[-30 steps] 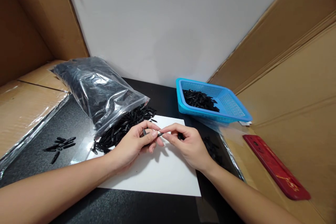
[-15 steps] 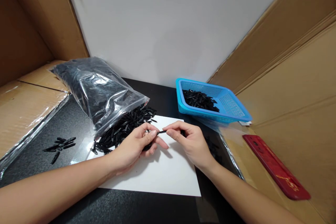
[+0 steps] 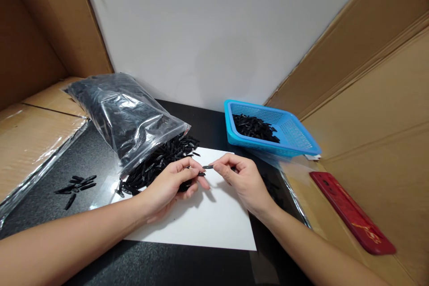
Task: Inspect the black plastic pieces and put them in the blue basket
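My right hand [image 3: 239, 178] pinches a small black elongated piece [image 3: 208, 167] between thumb and forefinger, its free end pointing left. Close by on the left, my left hand [image 3: 179, 182] is closed around similar black pieces; the tip of one [image 3: 201, 174] sticks out past the thumb. How many lie in that palm is hidden. Both hands are above a white sheet of paper [image 3: 214, 223]. Behind my left hand spreads a pile of the same black pieces [image 3: 150, 165], partly on the sheet and partly under a clear plastic bag [image 3: 124, 111] full of dark contents.
A blue basket [image 3: 295, 132] with black pieces in it stands at the back right. Several loose black pieces [image 3: 75, 186] lie on the dark table at left. A red case-like object [image 3: 351, 212] rests on cardboard at right. Cardboard walls [image 3: 368, 53] flank both sides.
The piece in my right hand has come away from the left fingertips, leaving a small gap. Another piece's tip now shows at my left thumb, and the left fingers have curled slightly.
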The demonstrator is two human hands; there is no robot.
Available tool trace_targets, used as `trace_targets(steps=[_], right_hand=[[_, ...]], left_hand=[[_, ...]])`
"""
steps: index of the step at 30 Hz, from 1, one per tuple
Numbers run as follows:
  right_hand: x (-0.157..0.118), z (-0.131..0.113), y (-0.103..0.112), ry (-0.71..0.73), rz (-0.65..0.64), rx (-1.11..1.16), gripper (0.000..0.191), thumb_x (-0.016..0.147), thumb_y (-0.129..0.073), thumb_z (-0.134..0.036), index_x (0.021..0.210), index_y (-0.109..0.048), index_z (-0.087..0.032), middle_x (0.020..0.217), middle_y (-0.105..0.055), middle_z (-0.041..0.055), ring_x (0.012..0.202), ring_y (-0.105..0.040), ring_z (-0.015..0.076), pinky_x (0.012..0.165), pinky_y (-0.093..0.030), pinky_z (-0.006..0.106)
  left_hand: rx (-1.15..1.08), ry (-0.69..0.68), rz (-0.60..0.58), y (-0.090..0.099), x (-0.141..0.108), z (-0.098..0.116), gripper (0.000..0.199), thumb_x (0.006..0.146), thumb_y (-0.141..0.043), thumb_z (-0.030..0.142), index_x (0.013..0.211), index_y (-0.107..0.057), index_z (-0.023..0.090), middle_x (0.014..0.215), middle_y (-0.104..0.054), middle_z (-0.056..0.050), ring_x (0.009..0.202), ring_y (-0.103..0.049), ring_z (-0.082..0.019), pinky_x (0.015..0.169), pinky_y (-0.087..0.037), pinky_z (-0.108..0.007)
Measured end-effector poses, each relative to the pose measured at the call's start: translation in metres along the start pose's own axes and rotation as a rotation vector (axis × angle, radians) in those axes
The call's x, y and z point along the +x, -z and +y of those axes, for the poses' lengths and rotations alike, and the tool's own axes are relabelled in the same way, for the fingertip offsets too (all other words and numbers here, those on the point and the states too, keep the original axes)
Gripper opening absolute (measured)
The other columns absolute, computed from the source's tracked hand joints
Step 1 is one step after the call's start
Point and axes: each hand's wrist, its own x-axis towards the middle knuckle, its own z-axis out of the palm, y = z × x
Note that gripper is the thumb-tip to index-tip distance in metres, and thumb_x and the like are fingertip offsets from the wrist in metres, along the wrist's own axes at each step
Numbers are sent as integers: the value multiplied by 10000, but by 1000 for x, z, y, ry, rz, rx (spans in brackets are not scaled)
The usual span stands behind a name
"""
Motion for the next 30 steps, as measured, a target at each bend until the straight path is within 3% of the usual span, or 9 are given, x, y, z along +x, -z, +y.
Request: trace_targets(steps=[3,7,10,14,17,20,26,30], right_hand=[[1,-1,-1,-100,-44,162,250,774,-703,-422,751,-656,-178,485,-417,-70,445,-261,83,427,-178,236],[3,-4,0,-277,-128,417,194,762,-651,-366,760,-555,-198,556,-542,-39,419,-285,73,400,-125,212],[4,-5,1,-306,-157,517,234,777,-602,-397,703,-480,-211,587,-545,-29,421,-292,80,378,-121,206],[2,-2,0,-216,-156,307,376,809,-638,-515,672,-469,-209,527,-460,-65,420,-247,75,404,-151,216],[-1,1,-2,-78,-179,25,291,785,-706,-470,794,-636,-187,511,-391,-84,470,-322,97,483,-260,237],[-4,2,-3,-5,-161,-142,250,835,-664,-410,884,-728,-173,542,-437,-59,517,-347,112,529,-282,260],[-4,3,-2,22,-96,-138,208,816,-678,-362,803,-766,-174,527,-415,-52,516,-334,113,511,-259,266],[-3,3,-2,33,-52,-113,188,786,-703,-346,795,-774,-172,519,-426,-50,507,-349,113,507,-272,266]], left_hand=[[-7,2,15,0,-1,0,135,842,-652,270,893,-583,167,761,-703,-30,490,-381,-52,460,-172,-191],[5,-28,9,1,0,-1,226,842,-681,310,983,-569,174,818,-716,-40,512,-395,-55,472,-198,-194],[16,-30,1,2,1,-2,237,845,-683,342,967,-569,174,831,-721,-45,518,-400,-59,479,-204,-202],[29,-42,3,1,0,-3,243,829,-698,357,956,-575,190,796,-721,-28,519,-404,-68,489,-216,-209],[53,-84,8,1,1,-3,232,809,-717,341,940,-592,196,687,-676,16,510,-397,-67,493,-227,-207],[67,-114,7,2,2,-3,237,805,-722,338,941,-593,193,665,-653,28,510,-400,-63,491,-232,-199],[53,-70,27,1,1,0,182,894,-608,346,950,-577,176,736,-660,-2,503,-385,-50,474,-228,-170],[21,3,43,-3,-1,3,126,918,-505,219,983,-594,158,739,-634,-11,520,-426,-56,466,-251,-162]])
